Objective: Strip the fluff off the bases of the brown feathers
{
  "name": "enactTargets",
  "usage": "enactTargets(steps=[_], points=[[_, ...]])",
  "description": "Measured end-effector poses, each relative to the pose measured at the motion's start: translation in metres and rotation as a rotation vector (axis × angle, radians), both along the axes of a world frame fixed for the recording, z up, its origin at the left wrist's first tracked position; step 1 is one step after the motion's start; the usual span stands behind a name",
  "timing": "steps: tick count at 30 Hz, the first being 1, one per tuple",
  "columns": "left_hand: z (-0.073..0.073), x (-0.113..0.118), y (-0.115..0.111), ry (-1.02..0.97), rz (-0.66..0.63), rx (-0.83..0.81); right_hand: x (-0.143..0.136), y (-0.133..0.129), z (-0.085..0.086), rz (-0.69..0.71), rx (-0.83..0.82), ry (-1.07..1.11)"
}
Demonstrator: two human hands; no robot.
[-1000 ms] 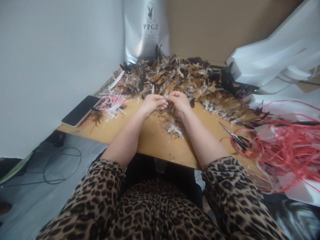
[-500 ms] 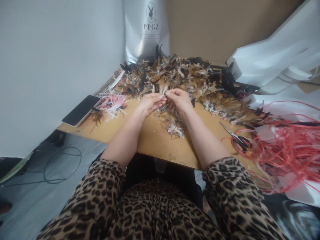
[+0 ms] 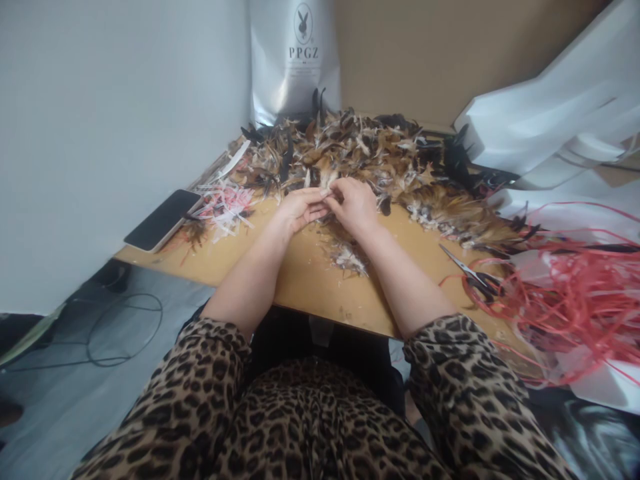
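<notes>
At the front of a heap of brown, black and white feathers (image 3: 350, 143), my hands meet over the table. My left hand (image 3: 302, 205) is closed in a pinch on a pale brown feather (image 3: 329, 179), whose tip stands up beyond the fingers. My right hand (image 3: 354, 205) has thumb and fingers pinched against the left fingertips; what they grip is hidden. Below the hands lies a small tuft of grey and white feather bits (image 3: 349, 260). To the right rests a bunch of golden-brown feathers (image 3: 465, 215) with whitish fluffy ends.
A phone (image 3: 163, 221) lies at the table's left edge, near pink and white strips (image 3: 227, 203). Scissors (image 3: 473, 275) lie on the right beside a tangle of red plastic strands (image 3: 585, 300). A silver bag (image 3: 300, 87) stands behind the feathers; white sheeting (image 3: 555, 120) hangs at right.
My right hand has moved slightly left and turned over the left fingertips, its fingers now overlapping them more. My left hand has stayed nearly in place.
</notes>
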State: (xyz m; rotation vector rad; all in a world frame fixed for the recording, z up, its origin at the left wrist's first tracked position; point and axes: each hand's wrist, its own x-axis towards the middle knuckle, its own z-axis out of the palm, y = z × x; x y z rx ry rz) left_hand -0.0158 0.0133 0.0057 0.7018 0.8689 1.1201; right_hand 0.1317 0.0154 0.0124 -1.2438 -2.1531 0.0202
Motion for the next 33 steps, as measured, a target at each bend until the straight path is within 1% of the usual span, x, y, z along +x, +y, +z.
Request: enactTargets(steps=[3,6,10,13,15,17,21,23,28,33], points=[[0.001,0.001,-0.001,0.024,0.011,-0.004,-0.001,0.001,-0.001,-0.006,-0.004,0.032],[0.002,0.0,0.0,0.029,0.044,0.009,0.0,0.003,-0.001,0.025,-0.029,0.102],[0.005,-0.006,0.005,0.005,0.147,0.054,0.01,0.012,0.002,0.031,-0.101,0.244],[0.006,-0.011,0.008,-0.009,0.231,0.069,0.02,0.019,0.004,0.038,-0.18,0.268],[0.007,-0.013,0.009,-0.001,0.257,0.072,0.022,0.02,0.006,0.063,-0.227,0.207],[0.008,-0.013,0.009,0.012,0.268,0.073,0.021,0.017,0.008,0.081,-0.24,0.105],[0.01,-0.015,0.008,-0.001,0.295,0.07,0.006,0.003,0.007,0.082,-0.181,-0.088],[0.01,-0.016,0.008,-0.016,0.304,0.067,-0.003,-0.003,0.003,0.053,-0.133,-0.143],[0.011,-0.016,0.007,-0.035,0.293,0.077,-0.013,-0.007,-0.012,-0.11,-0.033,-0.213],[0.008,-0.015,0.007,-0.054,0.262,0.1,-0.014,-0.007,-0.016,-0.169,-0.089,-0.272]])
